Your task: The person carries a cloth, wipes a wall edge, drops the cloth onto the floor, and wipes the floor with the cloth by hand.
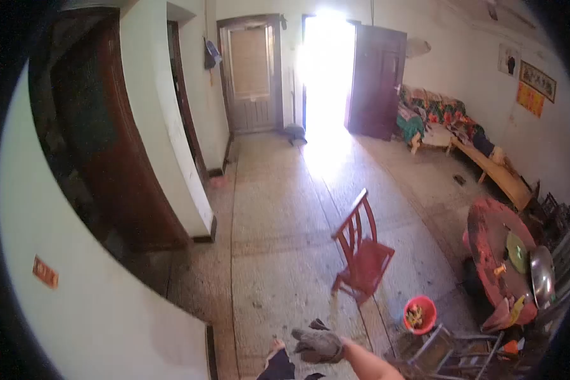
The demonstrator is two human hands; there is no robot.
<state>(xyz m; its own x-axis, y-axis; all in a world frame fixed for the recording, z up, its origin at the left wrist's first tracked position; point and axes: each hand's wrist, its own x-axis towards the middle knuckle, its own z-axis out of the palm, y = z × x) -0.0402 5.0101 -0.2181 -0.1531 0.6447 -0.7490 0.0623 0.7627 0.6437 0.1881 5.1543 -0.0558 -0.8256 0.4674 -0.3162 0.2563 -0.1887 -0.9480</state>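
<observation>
Pale floor with a red chair; nearer than the chair, the gloved right hand points leftward, whether fingers spread or press together unclear.

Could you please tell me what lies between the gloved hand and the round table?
In the head view, a red tub stands on the floor between the gloved right hand and the round table.

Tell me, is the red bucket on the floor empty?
No, not empty: yellowish and dark bits show inside the red bucket. I can't tell what they are.
</observation>
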